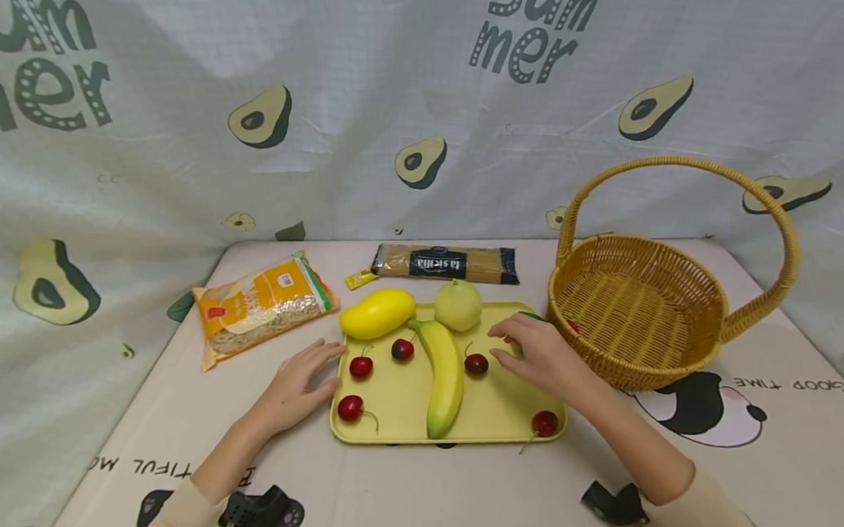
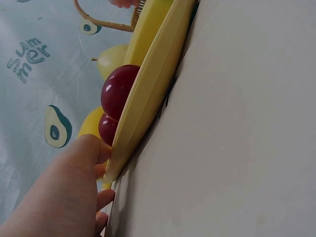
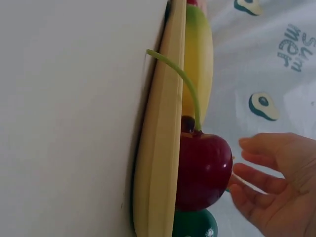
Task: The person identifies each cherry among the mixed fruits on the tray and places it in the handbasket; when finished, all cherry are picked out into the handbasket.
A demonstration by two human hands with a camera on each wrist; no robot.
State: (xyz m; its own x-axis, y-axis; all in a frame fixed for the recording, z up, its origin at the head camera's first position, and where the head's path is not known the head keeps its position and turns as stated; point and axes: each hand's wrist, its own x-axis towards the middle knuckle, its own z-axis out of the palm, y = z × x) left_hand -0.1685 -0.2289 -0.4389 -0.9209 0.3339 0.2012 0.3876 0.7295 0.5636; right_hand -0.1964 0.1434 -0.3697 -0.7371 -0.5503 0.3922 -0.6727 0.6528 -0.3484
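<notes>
In the head view my left hand (image 1: 303, 390) rests at the left edge of a yellow tray (image 1: 396, 429), fingers and thumb touching its rim. The right hand (image 1: 540, 355) is above the tray's right side, thumb and fingers apart. Beneath it is a dark green, glossy rounded thing (image 3: 197, 224), mostly hidden, its kind unclear. On the tray lie a banana (image 1: 446, 384), a mango (image 1: 378, 313), a pale green round fruit (image 1: 458, 305) and several cherries, among them a dark one (image 1: 476, 364) left of the right hand and a red one (image 1: 545, 423) at the near right corner.
A wicker basket (image 1: 635, 364) with a tall handle stands right of the tray. A red thing (image 1: 572, 325) shows by its left side. Behind the tray lie a pasta pack (image 1: 466, 265) and a small yellow packet (image 1: 361, 279). An orange-and-clear bag (image 1: 265, 306) lies to the left.
</notes>
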